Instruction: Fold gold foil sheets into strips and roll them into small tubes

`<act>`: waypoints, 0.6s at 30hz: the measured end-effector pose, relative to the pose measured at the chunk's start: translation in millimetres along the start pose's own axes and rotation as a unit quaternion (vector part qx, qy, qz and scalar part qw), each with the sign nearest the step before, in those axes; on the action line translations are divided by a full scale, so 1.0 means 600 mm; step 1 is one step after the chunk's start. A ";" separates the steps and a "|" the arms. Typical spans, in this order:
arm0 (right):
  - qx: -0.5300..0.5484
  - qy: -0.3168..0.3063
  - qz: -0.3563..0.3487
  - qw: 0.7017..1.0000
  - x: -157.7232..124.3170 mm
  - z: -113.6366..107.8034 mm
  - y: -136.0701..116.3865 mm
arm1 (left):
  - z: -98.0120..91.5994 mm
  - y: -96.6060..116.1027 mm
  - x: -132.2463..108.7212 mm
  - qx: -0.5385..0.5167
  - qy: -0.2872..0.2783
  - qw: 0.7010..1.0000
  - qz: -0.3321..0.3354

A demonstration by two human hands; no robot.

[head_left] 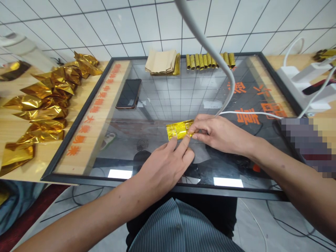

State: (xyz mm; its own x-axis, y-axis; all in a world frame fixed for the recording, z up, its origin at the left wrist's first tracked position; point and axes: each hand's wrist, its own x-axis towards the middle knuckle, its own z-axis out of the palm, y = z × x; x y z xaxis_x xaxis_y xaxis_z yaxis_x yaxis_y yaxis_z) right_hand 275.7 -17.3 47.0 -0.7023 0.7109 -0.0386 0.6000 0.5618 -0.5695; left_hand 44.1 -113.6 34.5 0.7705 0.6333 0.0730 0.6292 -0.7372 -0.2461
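Observation:
A small rectangular piece of gold foil (179, 129) lies creased on the dark glass top. At its near edge, my left hand (168, 162) holds it down with its fingertips; the other left fingers are curled in. My right hand (219, 133) pinches the foil's right end between thumb and fingers, close to the left fingertips. Part of that end is hidden by the fingers. Along the far edge of the glass stand a stack of brown paper sheets (160, 61) with gold foil beneath, and a row of several small gold rolls (207, 61).
A phone (129, 93) lies on the glass board (181, 101). Several folded gold foil pieces (47, 105) cover the wooden table at left. A white cable (210, 45) hangs in front, and another runs to a power strip (307, 84) at right. A tiled wall (147, 21) bounds the back.

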 end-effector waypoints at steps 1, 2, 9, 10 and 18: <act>0.000 -0.004 0.002 1.000 -0.002 -0.003 0.003 | -0.001 0.001 0.001 0.002 0.000 1.000 0.000; 0.001 -0.006 0.004 1.000 -0.003 -0.006 0.006 | -0.001 0.001 0.001 0.004 -0.001 1.000 -0.002; -0.009 -0.015 0.032 0.999 -0.003 -0.019 0.016 | -0.005 0.004 0.004 0.009 -0.007 1.000 -0.005; -0.008 -0.014 0.040 0.999 -0.002 -0.018 0.014 | -0.005 0.004 0.004 0.010 -0.006 1.000 -0.003; -0.050 0.023 0.081 0.995 0.001 0.000 -0.003 | -0.006 0.004 0.006 0.008 -0.011 1.000 -0.002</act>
State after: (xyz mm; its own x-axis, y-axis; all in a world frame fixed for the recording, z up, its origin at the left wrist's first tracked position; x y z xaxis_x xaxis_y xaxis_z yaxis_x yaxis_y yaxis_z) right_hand 274.4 -17.7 48.1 -0.5760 0.8130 -0.0848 0.7412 0.4758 -0.4735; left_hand 48.9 -114.0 37.7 0.7658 0.6410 0.0529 0.6301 -0.7312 -0.2612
